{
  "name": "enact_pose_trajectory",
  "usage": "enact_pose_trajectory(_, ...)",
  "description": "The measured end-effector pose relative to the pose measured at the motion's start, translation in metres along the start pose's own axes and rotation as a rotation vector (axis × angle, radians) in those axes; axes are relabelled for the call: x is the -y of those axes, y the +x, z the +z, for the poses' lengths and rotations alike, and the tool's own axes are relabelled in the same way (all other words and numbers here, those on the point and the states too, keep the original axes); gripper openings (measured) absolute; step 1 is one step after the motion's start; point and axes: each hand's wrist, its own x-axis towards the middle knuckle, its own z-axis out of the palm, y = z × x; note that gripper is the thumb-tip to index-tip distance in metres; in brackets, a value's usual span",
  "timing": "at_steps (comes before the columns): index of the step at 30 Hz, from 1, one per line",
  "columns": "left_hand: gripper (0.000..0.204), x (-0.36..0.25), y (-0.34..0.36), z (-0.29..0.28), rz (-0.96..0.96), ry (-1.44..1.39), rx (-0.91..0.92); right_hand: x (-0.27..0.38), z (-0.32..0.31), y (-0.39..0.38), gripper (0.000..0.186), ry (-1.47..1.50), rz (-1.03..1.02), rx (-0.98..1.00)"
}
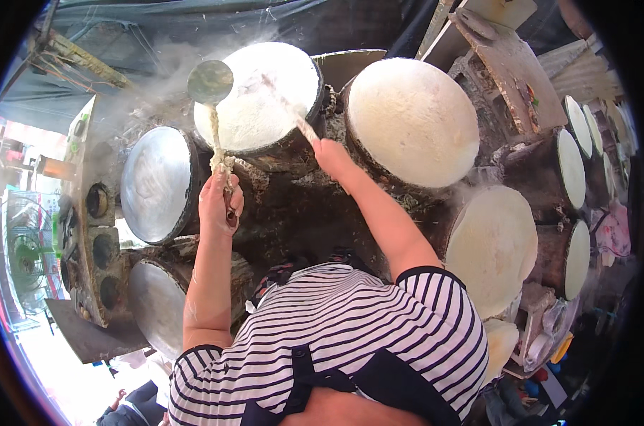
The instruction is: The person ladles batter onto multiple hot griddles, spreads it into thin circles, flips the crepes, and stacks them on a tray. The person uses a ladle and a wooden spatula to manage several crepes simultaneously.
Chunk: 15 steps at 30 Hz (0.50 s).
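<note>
Head view: the ladle [209,82] has a round, dull metal bowl and a long handle thickly crusted with pale batter, and the stick-like tool [306,130] is light-coloured, its far end blurred against a white layer. That white layer [254,96] covers a round, drum-shaped griddle at the top, with steam drifting to its left. More drums stand around: a bare grey metal plate [156,184] at the left, another grey plate [155,302] below it, and pale sheets [413,122] covering the round tops on the right. Dark sheeting [322,30] hangs behind, a wooden board [510,74] leans at the upper right, and a green fan [27,254] stands at the bright left edge. The left hand [221,202] has its fingers closed around the lower handle, the ladle's bowl well beyond them, over or just beside the white layer's left edge. The right hand [331,159] is clamped around the near end of the stick-like tool, which slants up and leftward from the fist over the white layer; whether its tip touches, I cannot tell.
</note>
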Motion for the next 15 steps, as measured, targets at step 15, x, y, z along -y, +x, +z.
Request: enact_pose_trajectory(15,0.025,-0.022,0.042,-0.057,-0.101,0.016,0.074,0.031,-0.01,-0.012,0.045,-0.554,-0.031,-0.086)
